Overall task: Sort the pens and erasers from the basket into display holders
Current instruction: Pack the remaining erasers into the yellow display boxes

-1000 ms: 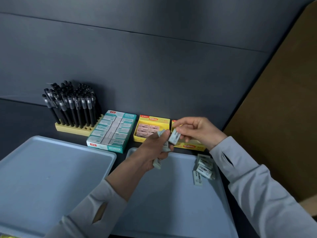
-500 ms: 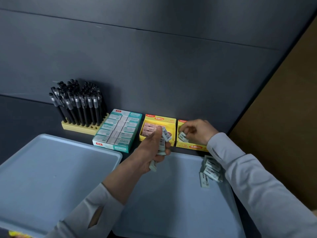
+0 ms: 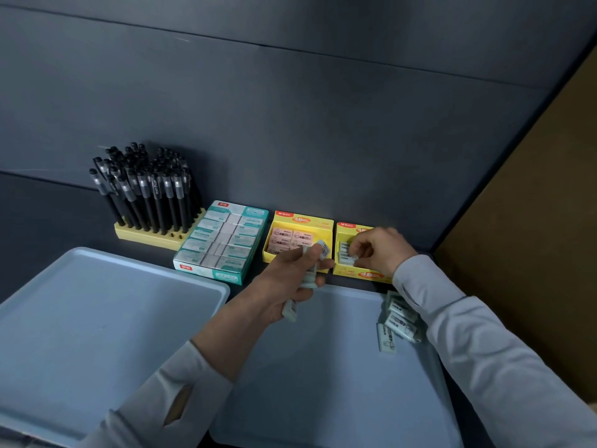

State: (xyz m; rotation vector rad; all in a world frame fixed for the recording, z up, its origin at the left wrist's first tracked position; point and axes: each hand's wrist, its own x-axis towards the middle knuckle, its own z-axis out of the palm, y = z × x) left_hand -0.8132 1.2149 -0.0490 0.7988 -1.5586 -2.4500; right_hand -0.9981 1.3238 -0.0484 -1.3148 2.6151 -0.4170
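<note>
1. Reaching into the right yellow box (image 3: 361, 275), the right hand (image 3: 379, 253) pinches one pale eraser (image 3: 348, 260) between thumb and curled fingers, low inside the box beside a short row of erasers (image 3: 343, 248) standing there.
2. The left hand (image 3: 286, 279) hovers just beside that box, over the far edge of the right tray (image 3: 323, 399). Its fingers are wrapped round a bundle of pale erasers (image 3: 323, 250); one end pokes up past the thumb and another sticks out below the palm.
3. More loose erasers (image 3: 399, 321) lie in a small heap on the right tray, against its right rim and partly under the right sleeve (image 3: 468, 334).
4. The middle yellow box (image 3: 302, 221) holds pink erasers (image 3: 292, 237), and the teal box (image 3: 226, 276) to its left is packed with rows of white-and-teal erasers.
5. Black pens (image 3: 145, 195) stand upright and crowded in a yellow holder (image 3: 142, 236) at the far left, against the dark wall (image 3: 290, 108).
6. The left tray (image 3: 97, 318) sits in front of the pens, just beside the right tray.
</note>
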